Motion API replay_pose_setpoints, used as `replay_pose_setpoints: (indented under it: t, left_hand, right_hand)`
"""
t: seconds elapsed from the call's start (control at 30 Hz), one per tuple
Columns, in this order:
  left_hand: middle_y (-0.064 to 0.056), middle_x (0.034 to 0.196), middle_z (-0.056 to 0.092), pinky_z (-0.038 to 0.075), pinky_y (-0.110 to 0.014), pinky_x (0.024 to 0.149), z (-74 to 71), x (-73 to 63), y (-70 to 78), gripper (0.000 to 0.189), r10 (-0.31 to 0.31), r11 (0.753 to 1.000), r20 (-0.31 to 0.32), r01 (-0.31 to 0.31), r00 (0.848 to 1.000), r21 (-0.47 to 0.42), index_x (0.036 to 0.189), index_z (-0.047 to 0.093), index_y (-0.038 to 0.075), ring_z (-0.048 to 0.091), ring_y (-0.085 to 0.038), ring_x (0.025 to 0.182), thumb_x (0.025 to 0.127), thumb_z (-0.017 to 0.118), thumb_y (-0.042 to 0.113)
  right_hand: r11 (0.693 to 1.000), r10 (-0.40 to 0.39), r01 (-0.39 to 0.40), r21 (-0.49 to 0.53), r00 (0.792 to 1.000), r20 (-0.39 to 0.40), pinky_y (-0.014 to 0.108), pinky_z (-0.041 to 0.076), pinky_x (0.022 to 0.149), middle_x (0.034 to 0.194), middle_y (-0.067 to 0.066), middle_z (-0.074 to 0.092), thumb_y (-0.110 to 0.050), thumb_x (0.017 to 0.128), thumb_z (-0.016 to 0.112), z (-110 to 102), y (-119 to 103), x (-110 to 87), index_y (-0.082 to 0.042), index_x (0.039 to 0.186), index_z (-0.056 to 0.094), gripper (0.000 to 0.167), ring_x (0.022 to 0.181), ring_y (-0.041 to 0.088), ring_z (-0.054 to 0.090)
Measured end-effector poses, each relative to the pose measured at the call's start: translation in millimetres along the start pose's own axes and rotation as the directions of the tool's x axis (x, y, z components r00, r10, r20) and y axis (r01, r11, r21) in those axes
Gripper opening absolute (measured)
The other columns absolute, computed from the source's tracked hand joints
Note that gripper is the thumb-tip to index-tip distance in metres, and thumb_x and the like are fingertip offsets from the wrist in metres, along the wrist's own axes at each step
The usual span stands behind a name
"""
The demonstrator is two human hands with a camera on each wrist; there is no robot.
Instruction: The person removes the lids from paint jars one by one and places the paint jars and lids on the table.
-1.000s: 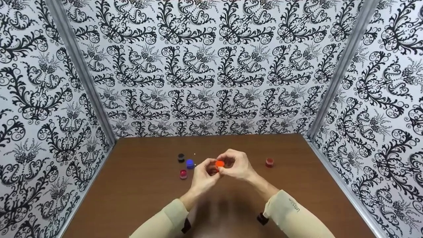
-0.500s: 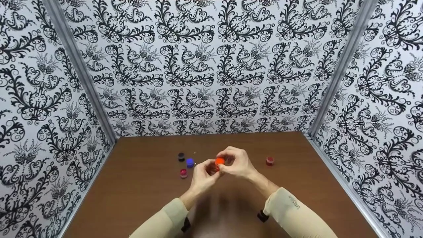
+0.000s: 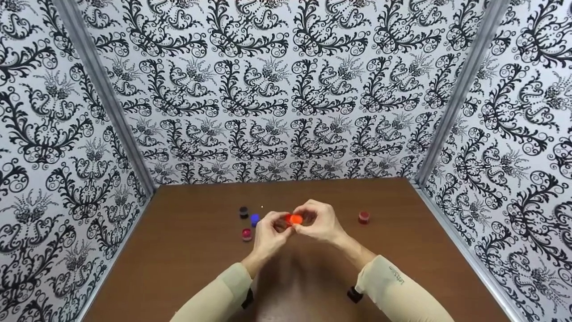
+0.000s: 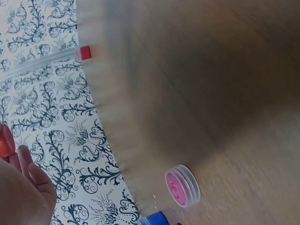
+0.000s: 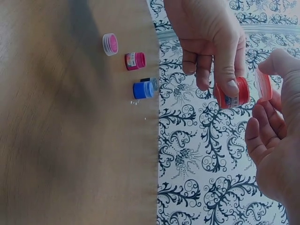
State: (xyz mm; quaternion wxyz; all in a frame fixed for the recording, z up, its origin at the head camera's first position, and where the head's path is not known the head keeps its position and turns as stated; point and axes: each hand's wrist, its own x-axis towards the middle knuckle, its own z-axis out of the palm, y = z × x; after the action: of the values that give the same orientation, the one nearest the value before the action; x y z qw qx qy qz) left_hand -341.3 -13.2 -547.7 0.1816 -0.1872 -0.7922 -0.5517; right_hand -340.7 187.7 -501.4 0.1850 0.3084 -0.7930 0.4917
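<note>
My left hand [image 3: 269, 235] grips a small orange-red paint jar [image 5: 233, 93] by its sides, with the thumb across its label in the right wrist view. My right hand [image 3: 322, 223] pinches the matching lid [image 5: 264, 85] at its edge. A narrow gap separates lid and jar, and the jar's rim faces the lid. Both are up over the middle of the table. At the left edge of the left wrist view, a rounded orange-red piece [image 4: 5, 141] shows above the hand's fingers.
Left of the hands on the brown table [image 3: 187, 264] stand a black jar [image 3: 243, 212], a blue jar [image 3: 255, 220] and a pink jar [image 3: 246, 235]. A red jar [image 3: 363, 218] stands right. An upturned lid with pink paint [image 4: 177, 190] lies nearer. White specks [image 5: 135, 102] lie beside the blue jar.
The lid has come away from the orange-red jar. My left hand has shifted slightly left with the jar, while my right hand keeps the lid almost in place.
</note>
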Motion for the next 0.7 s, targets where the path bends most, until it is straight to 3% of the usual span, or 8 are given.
replay_pose_setpoints:
  t: [0.17, 0.4, 0.7]
  left_hand:
    - [-0.014, 0.099, 0.079, 0.068, -0.034, 0.074, -1.9, 2.9, -5.0, 0.033, 0.020, 0.999, -0.037, -0.019, 0.999, 0.028, 0.116, 0.084, 0.003, 0.080, -0.026, 0.085, 0.084, 0.095, 0.006]
    - [-0.014, 0.099, 0.081, 0.065, -0.028, 0.076, 0.2, 7.3, -10.5, 0.029, 0.001, 0.996, -0.067, 0.005, 0.998, 0.086, 0.112, 0.085, 0.005, 0.079, -0.028, 0.087, 0.084, 0.093, 0.006]
    - [-0.012, 0.096, 0.080, 0.054, -0.022, 0.075, 3.8, 11.9, -23.5, 0.026, -0.029, 0.990, -0.108, 0.044, 0.994, 0.132, 0.110, 0.086, 0.006, 0.074, -0.027, 0.086, 0.085, 0.095, 0.011]
  right_hand:
    - [1.000, 0.018, -0.018, -0.006, 1.000, 0.009, 0.026, 0.063, 0.068, 0.094, 0.023, 0.077, -0.006, 0.079, 0.094, 4.2, 2.3, -2.3, -0.001, 0.107, 0.085, 0.029, 0.073, 0.021, 0.074]
    - [0.999, 0.038, -0.038, -0.009, 0.999, 0.000, 0.021, 0.059, 0.066, 0.090, 0.011, 0.077, -0.007, 0.078, 0.094, 11.0, 6.8, -12.1, -0.009, 0.104, 0.086, 0.028, 0.071, 0.012, 0.070]
    - [0.996, 0.081, -0.081, -0.033, 0.997, -0.007, 0.019, 0.055, 0.064, 0.086, 0.009, 0.076, -0.007, 0.078, 0.093, 22.0, 20.1, -30.0, -0.011, 0.101, 0.086, 0.025, 0.069, 0.014, 0.069]
